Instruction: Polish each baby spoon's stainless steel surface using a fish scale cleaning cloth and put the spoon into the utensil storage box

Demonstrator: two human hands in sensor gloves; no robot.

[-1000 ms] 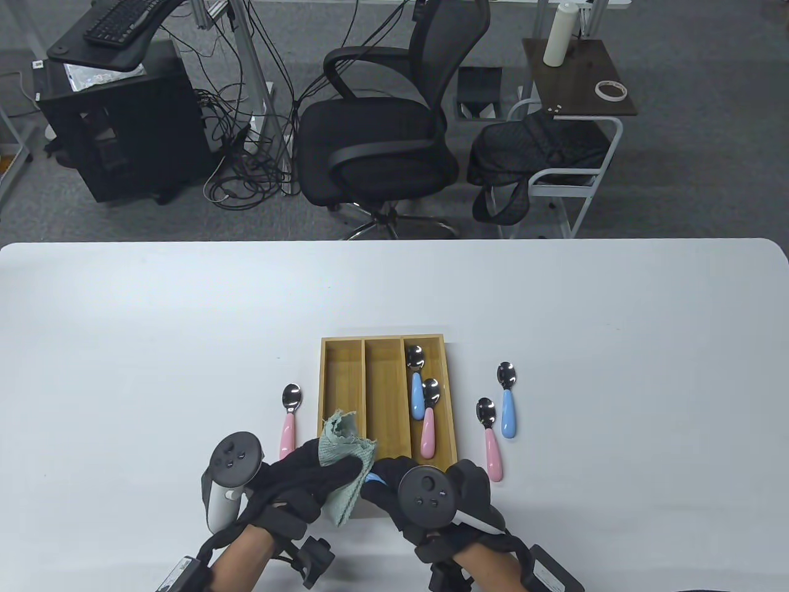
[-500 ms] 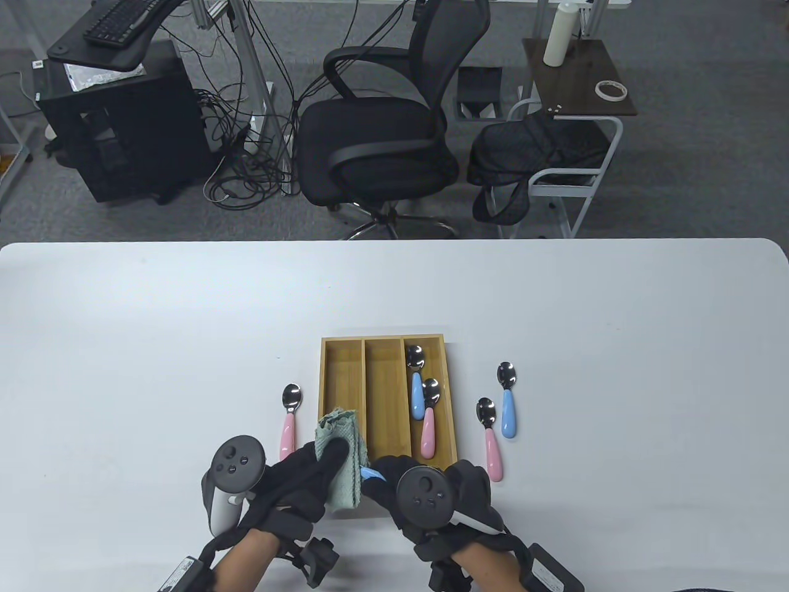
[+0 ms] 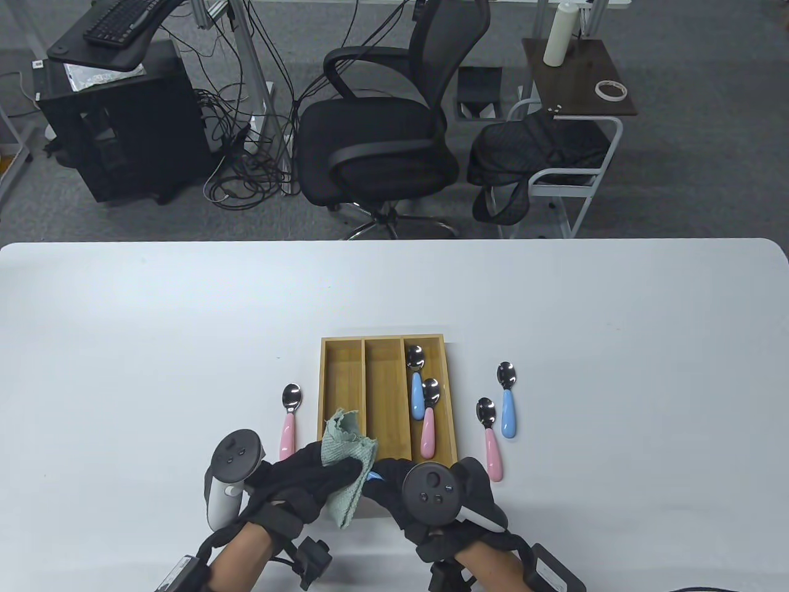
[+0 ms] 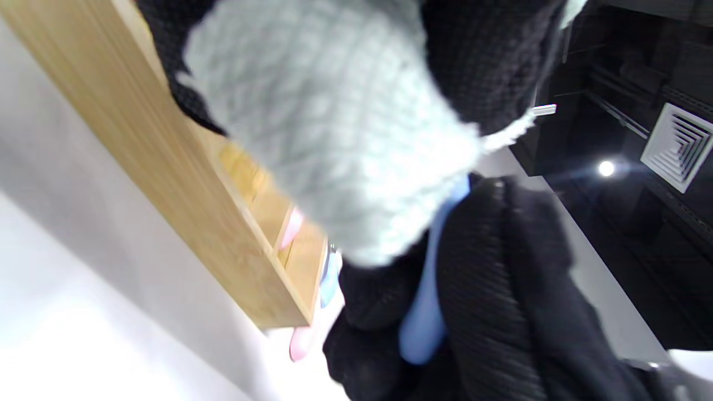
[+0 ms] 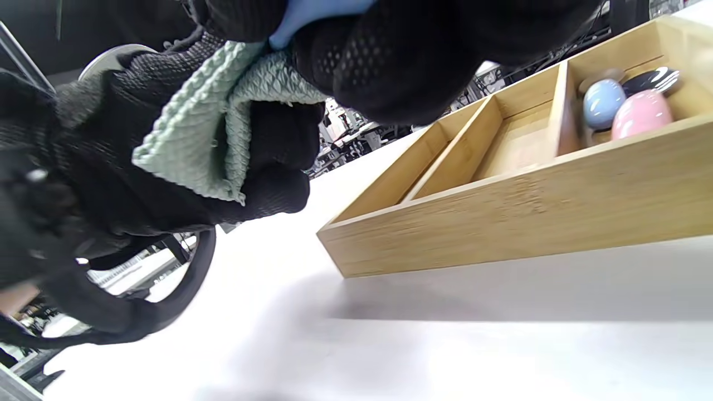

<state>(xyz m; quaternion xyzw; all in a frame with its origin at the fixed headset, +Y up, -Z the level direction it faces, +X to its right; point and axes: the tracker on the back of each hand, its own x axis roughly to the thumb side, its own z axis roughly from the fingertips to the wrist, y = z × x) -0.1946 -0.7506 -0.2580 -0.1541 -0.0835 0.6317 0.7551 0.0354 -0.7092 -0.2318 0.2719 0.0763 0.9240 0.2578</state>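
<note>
The white table [image 3: 185,320] carried a wooden box [image 3: 342,382], one pink spoon [image 3: 288,419] just left of it, and a pink spoon [image 3: 490,438] and blue spoon [image 3: 508,401] right of it.

Table view looks down; wrist views close, sharing the wooden box [image 5: 501,223].

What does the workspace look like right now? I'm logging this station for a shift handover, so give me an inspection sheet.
Surface: white table.
Job's things: storage box with two spoons in its right compartment; pink spoon left of it; two spoons right of it.
Clutter: nothing seen.
Hands: left hand grips green cloth; right hand holds blue-handled spoon.
Cables: tangle on floor.
Surroundings: office chair, side table.
</note>
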